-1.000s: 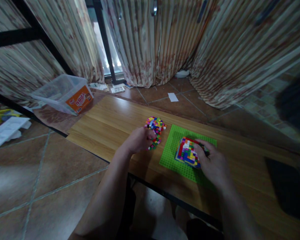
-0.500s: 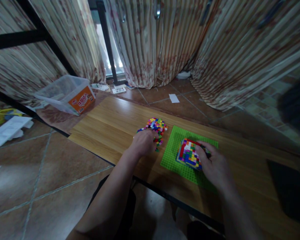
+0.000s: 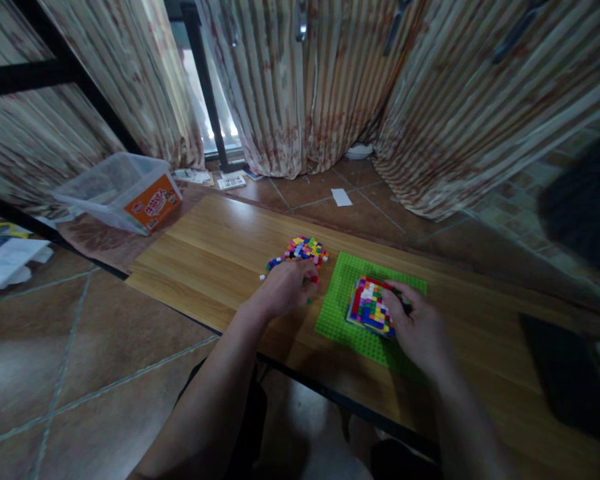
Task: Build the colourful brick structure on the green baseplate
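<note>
My left hand [image 3: 291, 285] is at the near edge of a loose pile of small toy building bricks [image 3: 305, 248] in many colours. Its fingers are bent and drawn together; whatever is between the fingertips is too small to make out. To the right, a green studded baseplate [image 3: 333, 308] lies on the wooden table. Over it, my right hand [image 3: 417, 323] grips a brick-built block [image 3: 371, 308] by its right side, thumb on top and fingers around the far side. The block's top is a patchwork of coloured bricks with red strips along the edges. My hand hides its right end.
A dark flat panel [image 3: 563, 373] lies on the table [image 3: 210, 247] at the right. On the floor, a clear plastic box [image 3: 100, 193] with an orange label stands at the left, near white trays [image 3: 10, 263]. Patterned curtains [image 3: 275, 93] hang behind, and a paper sheet [image 3: 341, 197] lies beyond the table.
My left hand has shifted slightly right and toward me at the brick pile. My right hand keeps its grip on the block. The whole view has swung a little.
</note>
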A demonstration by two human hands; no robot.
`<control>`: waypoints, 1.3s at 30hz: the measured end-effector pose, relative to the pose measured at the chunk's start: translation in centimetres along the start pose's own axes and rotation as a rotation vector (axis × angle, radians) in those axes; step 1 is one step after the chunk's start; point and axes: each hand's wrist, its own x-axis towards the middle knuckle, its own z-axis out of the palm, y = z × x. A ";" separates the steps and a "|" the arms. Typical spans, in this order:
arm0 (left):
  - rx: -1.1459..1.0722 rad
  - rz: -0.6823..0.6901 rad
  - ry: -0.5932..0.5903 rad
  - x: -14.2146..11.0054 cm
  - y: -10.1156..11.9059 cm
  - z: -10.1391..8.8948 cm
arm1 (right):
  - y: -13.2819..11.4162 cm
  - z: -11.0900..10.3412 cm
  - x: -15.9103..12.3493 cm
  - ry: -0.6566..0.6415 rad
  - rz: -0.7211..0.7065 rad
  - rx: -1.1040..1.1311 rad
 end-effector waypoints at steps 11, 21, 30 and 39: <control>-0.483 0.087 -0.032 0.5 3.6 3.3 | 0.0 0.1 -0.1 0.016 -0.047 0.005; -0.499 0.086 -0.061 0.9 3.7 3.9 | -0.2 0.1 -0.1 0.029 -0.089 0.006; -0.683 0.050 -0.083 1.1 3.3 4.7 | -0.2 0.2 -0.1 0.037 -0.100 0.015; -0.871 -0.079 -0.034 2.0 3.8 5.5 | -0.3 0.2 -0.1 0.038 -0.099 0.009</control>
